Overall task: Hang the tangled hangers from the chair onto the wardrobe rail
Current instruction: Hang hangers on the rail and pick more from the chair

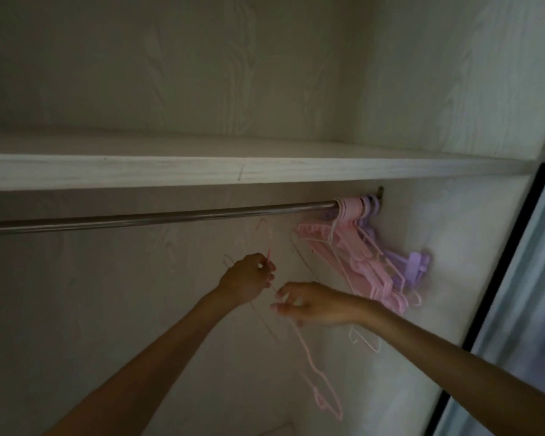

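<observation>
A metal wardrobe rail point(158, 217) runs under a white shelf. At its right end hang several pink hangers point(353, 247) and purple hangers point(412, 262), bunched together. Below the rail, my left hand point(249, 278) pinches a thin pink hanger near its neck; its hook, blurred by motion, rises toward the rail. My right hand point(309, 305) sits just to the right and lower, fingers curled round another thin pink hanger point(321, 394) that dangles down from it. A white wire hanger point(365, 339) shows just under my right wrist.
The white shelf point(265, 171) lies right above the rail. The wardrobe's right side wall point(472, 247) stands behind the hung bunch, and a sliding door frame point(504, 294) is at the far right. The rail left of the bunch is bare.
</observation>
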Motion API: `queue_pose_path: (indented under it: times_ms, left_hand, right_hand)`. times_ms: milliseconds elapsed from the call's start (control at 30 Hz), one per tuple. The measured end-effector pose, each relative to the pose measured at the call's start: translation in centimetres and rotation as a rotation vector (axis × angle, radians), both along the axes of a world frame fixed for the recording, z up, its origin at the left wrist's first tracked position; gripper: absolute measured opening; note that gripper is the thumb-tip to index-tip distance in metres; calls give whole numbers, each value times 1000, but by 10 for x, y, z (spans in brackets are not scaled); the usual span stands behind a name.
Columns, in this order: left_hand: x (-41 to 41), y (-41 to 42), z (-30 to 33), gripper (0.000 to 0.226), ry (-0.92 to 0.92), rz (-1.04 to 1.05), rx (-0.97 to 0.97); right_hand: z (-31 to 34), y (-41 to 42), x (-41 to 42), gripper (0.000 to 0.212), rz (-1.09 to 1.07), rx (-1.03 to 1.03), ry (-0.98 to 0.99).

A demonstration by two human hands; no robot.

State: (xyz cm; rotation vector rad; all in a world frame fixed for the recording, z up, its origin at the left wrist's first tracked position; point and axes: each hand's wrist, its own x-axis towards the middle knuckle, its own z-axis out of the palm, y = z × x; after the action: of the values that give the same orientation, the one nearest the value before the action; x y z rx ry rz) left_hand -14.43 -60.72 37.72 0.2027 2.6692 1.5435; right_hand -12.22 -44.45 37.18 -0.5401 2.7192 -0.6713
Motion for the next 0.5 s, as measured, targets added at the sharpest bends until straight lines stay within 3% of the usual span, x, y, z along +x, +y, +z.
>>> queue_pose_path:
  times_ms: [100,233,333,400,500]
  left_hand:
    - [-2,16,10,15,86,-23,-75]
    - [6,19,36,31,469,169,-427]
    - [5,8,49,41,795,343,-641]
    - [-2,-2,48,56,798,317,-829]
    - [-8,-13,42,70,646,280,-1103]
  right_hand:
    - [-5,-2,7,21,-62,-65,154]
    - [11,7,-6,21,-250,-80,486]
    - [18,15,-26,21,-340,-55,563]
    - [15,19,-41,20,-392,-24,480]
    - [6,26,-55,20,-404,-8,319]
